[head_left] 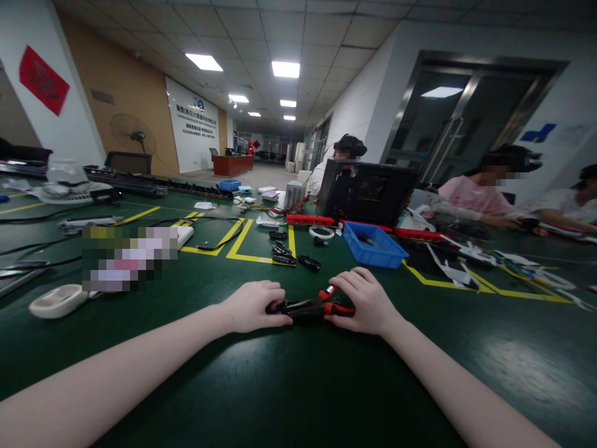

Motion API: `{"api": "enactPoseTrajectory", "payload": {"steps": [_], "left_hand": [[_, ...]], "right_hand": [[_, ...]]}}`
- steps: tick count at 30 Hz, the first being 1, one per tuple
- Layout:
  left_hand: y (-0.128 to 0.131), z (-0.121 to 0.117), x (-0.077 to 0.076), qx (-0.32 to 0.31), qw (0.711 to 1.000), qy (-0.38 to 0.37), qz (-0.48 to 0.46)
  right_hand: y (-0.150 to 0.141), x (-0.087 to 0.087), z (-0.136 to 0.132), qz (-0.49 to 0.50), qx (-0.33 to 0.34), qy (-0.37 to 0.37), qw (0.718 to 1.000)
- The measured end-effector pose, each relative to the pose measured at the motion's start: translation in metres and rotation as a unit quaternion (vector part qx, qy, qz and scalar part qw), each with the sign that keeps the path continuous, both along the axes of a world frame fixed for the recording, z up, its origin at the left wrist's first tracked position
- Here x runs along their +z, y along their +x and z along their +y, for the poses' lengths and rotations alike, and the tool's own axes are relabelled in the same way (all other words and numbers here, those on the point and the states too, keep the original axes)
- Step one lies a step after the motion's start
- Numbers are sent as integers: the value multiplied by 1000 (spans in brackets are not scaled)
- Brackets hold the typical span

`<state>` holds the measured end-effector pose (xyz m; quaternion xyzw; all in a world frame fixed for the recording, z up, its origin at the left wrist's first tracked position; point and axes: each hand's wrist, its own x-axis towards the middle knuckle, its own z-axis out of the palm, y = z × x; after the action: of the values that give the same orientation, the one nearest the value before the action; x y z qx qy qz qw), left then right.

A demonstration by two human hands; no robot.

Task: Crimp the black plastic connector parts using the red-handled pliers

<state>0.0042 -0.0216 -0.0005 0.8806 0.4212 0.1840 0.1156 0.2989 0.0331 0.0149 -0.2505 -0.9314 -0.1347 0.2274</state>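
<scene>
My right hand (366,302) is wrapped round the red-and-black handles of a pair of pliers (305,307), whose handles are spread apart. The dark jaws point left. My left hand (259,305) is closed on a small black part (275,307) at the tip of the jaws; its exact kind is mostly hidden by my fingers. Both hands are low over the green table. Just beyond them lie a black part (309,262) and a small pile of black pieces (282,251).
A blue tray (375,246) stands beyond my right hand, with a black computer case (368,191) behind it. A white cable coil (321,233) lies near the tray. To the left are a white device (58,301) and cables. Other people sit across and at right.
</scene>
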Motion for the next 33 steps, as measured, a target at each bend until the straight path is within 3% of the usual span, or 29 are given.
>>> {"api": "enactPoseTrajectory", "payload": {"steps": [33], "left_hand": [[0,-1,0,-1,1000,0,3]], "right_hand": [[-6,1,-4,-22,11,-35,999]]}}
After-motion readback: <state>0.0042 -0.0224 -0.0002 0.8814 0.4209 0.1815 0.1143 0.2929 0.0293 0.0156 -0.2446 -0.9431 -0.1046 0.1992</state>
